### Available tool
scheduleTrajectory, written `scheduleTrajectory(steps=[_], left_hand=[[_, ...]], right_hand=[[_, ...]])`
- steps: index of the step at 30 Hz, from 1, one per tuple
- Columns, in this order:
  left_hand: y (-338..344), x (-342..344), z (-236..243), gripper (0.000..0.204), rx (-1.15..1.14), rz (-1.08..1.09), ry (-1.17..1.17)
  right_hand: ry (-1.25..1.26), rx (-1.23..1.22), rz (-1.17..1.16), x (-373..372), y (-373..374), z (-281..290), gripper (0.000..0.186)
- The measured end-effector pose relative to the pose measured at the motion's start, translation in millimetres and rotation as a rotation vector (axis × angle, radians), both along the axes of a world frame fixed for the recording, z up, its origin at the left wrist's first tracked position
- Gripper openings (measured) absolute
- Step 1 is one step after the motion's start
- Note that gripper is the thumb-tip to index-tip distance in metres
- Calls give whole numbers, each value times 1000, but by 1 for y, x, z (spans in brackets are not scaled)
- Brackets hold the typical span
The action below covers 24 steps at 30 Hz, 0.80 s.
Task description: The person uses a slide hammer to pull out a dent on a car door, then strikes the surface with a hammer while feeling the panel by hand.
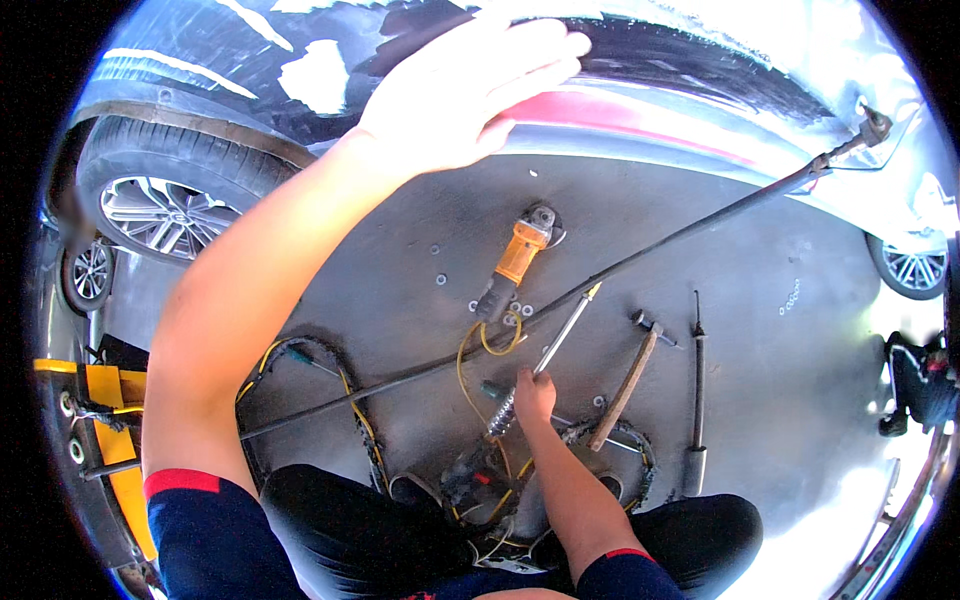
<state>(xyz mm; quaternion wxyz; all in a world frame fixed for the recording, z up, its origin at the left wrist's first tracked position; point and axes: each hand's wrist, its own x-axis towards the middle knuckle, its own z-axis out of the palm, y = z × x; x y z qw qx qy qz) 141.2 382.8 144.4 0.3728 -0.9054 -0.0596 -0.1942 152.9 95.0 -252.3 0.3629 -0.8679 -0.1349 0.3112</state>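
My left hand (455, 95) is stretched out flat over the scuffed lower side panel (690, 75) of a car, fingers straight and holding nothing; whether the palm presses on the panel is hard to tell. Low between my knees, my right hand (536, 396) is closed round a slim metal rod (566, 332). The rod has a yellowish tip at its upper end and a clear, ribbed handle-like end below my fist. Beyond the rod lies an orange angle grinder (521, 252) on the floor. To its right is a hammer (630, 385) with a wooden handle.
A long dark pole (690, 222) slants across the floor up to the car's side. Right of the hammer lies another rod tool (698, 400). Cables (358, 410) loop near my feet. Several washers (512, 318) lie by the grinder. A car wheel (180, 205) stands at left.
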Motion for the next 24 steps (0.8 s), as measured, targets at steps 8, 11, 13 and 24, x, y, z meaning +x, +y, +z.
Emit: scheduleTrajectory(steps=[8,11,13,24], left_hand=[[11,6,-33,72,-115,14,-160],[10,9,-43,74,-56,34,-165],[9,10,-48,74,-41,54,-162],[-12,8,-47,84,-209,81,-134]], right_hand=[[305,147,-101,-4,-5,3,30],[645,386,-315,-7,-2,4,27],[670,336,-215,-7,6,19,28],[592,244,-432,11,-1,-3,28]])
